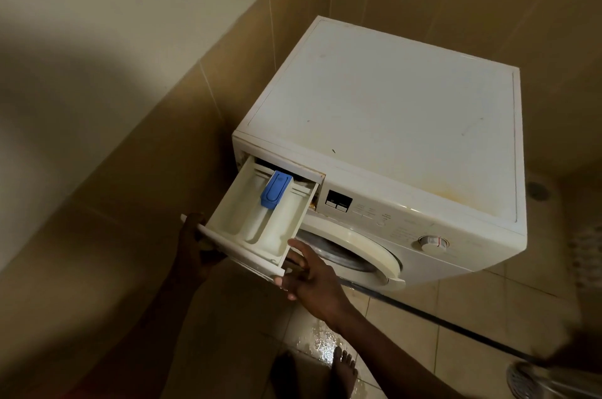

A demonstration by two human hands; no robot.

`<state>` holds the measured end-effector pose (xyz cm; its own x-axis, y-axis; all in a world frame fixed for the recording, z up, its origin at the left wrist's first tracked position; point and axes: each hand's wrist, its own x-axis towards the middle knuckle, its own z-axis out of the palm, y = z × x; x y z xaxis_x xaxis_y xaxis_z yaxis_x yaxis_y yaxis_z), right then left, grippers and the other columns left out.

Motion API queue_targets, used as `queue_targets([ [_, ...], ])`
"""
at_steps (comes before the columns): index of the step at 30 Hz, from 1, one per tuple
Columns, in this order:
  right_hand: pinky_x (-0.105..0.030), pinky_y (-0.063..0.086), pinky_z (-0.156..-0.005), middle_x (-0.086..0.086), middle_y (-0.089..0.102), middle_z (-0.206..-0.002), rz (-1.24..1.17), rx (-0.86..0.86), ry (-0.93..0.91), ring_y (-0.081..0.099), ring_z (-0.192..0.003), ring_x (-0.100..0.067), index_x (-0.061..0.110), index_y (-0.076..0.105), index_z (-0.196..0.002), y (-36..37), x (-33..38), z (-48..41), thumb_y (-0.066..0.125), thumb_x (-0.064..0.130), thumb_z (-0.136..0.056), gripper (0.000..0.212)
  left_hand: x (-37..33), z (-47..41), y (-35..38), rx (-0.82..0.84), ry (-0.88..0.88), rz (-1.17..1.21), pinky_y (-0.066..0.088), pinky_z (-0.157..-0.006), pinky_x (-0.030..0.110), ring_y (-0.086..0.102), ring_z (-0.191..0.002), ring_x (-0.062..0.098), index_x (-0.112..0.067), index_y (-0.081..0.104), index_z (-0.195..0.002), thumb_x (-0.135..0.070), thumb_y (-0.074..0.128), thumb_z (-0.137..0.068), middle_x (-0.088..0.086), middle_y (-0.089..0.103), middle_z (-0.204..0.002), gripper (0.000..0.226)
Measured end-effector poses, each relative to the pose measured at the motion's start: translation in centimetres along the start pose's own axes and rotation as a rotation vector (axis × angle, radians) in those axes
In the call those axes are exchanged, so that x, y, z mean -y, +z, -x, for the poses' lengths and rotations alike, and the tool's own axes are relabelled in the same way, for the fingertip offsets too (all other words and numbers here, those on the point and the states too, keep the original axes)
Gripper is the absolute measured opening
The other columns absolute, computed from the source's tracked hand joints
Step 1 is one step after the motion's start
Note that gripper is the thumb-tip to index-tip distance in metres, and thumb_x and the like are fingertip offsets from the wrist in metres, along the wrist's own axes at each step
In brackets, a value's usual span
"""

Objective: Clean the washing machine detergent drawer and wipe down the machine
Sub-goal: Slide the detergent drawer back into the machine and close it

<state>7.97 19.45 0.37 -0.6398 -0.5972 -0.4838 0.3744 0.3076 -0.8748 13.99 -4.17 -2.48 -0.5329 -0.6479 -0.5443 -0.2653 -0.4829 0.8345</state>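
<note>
A white front-loading washing machine [384,112] stands in a tiled corner, its flat top stained with yellowish marks. Its detergent drawer [241,219] is pulled far out at the front left, showing cream compartments and a blue insert [274,191]. My left hand [192,245] grips the drawer's front panel at its left end. My right hand [309,275] holds the panel's right end, fingers under and beside it. The round door [365,255] sits below the drawer.
Tan tiled walls close in on the left and behind the machine. The floor tiles are wet near my bare feet [342,369]. A dark hose [456,327] runs along the floor to the right. A metal shower head [537,379] lies at the bottom right.
</note>
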Motion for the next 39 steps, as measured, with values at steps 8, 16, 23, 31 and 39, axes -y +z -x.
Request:
queue_targets([
  [8, -0.005, 0.04, -0.063, 0.021, 0.057, -0.063, 0.216, -0.118, -0.134, 0.055, -0.066, 0.006, 0.011, 0.065, -0.081, 1.8, 1.0, 0.7, 0.072, 0.007, -0.083, 0.008, -1.9, 0.7, 1.8, -0.109, -0.117, 0.2, 0.051, -0.076, 0.042, 0.055, -0.093, 0.023, -0.025, 0.048, -0.119, -0.035, 0.047, -0.101, 0.005, 0.055, -0.102, 0.02],
  [16, -0.005, 0.038, -0.062, 0.011, 0.055, -0.065, 0.285, -0.186, -0.15, 0.055, -0.067, 0.008, 0.017, 0.055, -0.071, 1.6, 0.4, 1.1, 0.07, 0.007, -0.085, 0.022, -0.3, 1.0, 1.9, -0.128, -0.172, 0.227, 0.05, -0.072, 0.037, 0.056, -0.088, 0.021, -0.02, 0.048, -0.114, -0.033, 0.047, -0.101, 0.004, 0.055, -0.101, 0.019],
  [23, -0.002, 0.039, -0.067, 0.01, 0.06, -0.084, 0.348, -0.131, -0.102, 0.056, -0.079, 0.008, 0.022, 0.054, -0.078, 1.6, 0.6, 0.9, 0.067, 0.014, -0.089, 0.019, 0.2, 0.1, 1.4, -0.223, -0.174, 0.263, 0.053, -0.074, 0.04, 0.059, -0.109, 0.034, -0.019, 0.042, -0.142, -0.056, 0.054, -0.086, 0.018, 0.055, -0.133, 0.068],
  [31, -0.002, 0.039, -0.069, 0.014, 0.058, -0.088, 0.325, -0.122, -0.111, 0.057, -0.089, 0.0, 0.033, 0.054, -0.081, 2.1, 0.3, 0.4, 0.069, 0.019, -0.088, 0.022, -0.3, -0.2, 1.3, -0.216, -0.15, 0.262, 0.05, -0.069, 0.036, 0.061, -0.096, 0.025, -0.021, 0.042, -0.143, -0.059, 0.051, -0.09, 0.012, 0.057, -0.126, 0.066],
  [39, -0.004, 0.046, -0.068, 0.024, 0.051, -0.119, 0.212, -0.04, -0.069, 0.057, -0.101, 0.006, 0.03, 0.044, -0.134, 0.8, 0.5, 0.2, 0.073, 0.024, -0.086, 0.056, 0.2, -0.8, 1.2, -0.199, -0.126, 0.22, 0.056, -0.077, 0.042, 0.061, -0.096, 0.028, -0.018, 0.044, -0.14, -0.044, 0.057, -0.088, 0.02, 0.056, -0.132, 0.059],
])
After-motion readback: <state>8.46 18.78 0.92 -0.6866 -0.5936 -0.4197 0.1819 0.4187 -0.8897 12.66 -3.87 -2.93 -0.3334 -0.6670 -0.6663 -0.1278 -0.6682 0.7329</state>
